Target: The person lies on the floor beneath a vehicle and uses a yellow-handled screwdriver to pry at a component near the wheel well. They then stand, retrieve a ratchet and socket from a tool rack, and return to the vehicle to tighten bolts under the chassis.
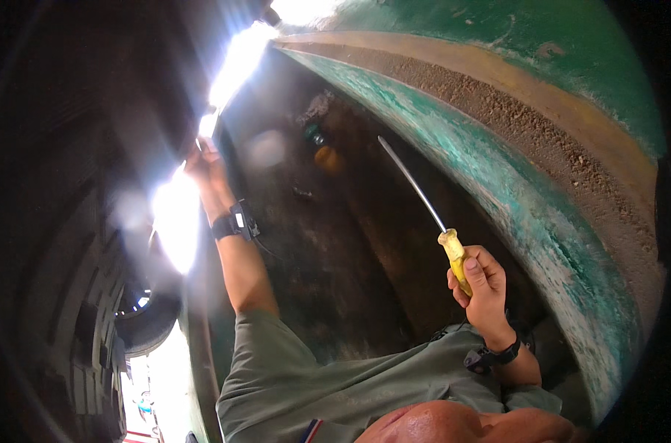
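My right hand (486, 289) is closed around the yellow handle of a screwdriver (416, 189). Its long metal shaft points up and to the left, its tip apart from everything around it. My left arm is stretched upward, with my left hand (210, 174) raised beside the edge of a dark overhead structure (91, 140). Strong glare from a bright gap surrounds those fingers, so what they touch or hold cannot be made out. Dark bands with small devices are strapped around both wrists.
A worn green wall (512, 188) with a gritty ledge (549, 133) curves along the right. A tyre (152, 325) and layered dark metal parts (84, 317) are at the left. Below, a blurred yellow-orange object (328, 159) lies on the dark, stained floor (350, 251).
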A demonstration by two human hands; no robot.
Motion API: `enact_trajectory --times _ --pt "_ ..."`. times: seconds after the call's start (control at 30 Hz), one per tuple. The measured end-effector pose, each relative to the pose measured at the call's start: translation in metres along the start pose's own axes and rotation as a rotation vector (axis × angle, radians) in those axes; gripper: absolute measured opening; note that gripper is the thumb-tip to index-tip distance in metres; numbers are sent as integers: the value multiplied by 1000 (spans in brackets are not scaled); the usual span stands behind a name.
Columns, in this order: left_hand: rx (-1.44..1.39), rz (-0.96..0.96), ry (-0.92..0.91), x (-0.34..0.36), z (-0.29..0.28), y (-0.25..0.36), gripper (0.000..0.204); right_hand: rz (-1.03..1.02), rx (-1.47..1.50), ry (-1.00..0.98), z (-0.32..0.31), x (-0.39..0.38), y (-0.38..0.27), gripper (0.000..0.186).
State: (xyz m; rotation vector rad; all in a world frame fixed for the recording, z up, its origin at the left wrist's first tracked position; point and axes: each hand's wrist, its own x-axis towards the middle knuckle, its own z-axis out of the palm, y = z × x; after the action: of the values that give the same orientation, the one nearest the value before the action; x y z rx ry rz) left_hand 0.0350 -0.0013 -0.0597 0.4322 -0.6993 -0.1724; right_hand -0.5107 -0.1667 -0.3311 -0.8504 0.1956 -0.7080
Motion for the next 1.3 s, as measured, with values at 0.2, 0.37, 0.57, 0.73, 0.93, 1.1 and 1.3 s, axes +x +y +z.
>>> enact_trajectory --times 0.2,0.37,0.57,0.73,0.93,1.1,1.3 --pt "992 171 -415 -19 0 6 43 -13 39 -25 4 8 1 26" --pt "446 255 -107 -25 56 1 51 -159 -3 -29 11 19 -24 29" --pt "138 -181 -182 -58 21 35 60 -220 92 -1 15 4 -2 31" --pt "153 -229 -389 -70 32 51 59 -218 115 49 20 0 13 36" --pt "269 -96 -310 -136 -2 88 51 -398 104 92 14 7 31 47" --pt "460 136 -238 -158 -4 108 48 -525 164 74 16 22 64 38" --pt "333 189 -309 -228 102 95 53 -563 149 -31 12 25 65 32"
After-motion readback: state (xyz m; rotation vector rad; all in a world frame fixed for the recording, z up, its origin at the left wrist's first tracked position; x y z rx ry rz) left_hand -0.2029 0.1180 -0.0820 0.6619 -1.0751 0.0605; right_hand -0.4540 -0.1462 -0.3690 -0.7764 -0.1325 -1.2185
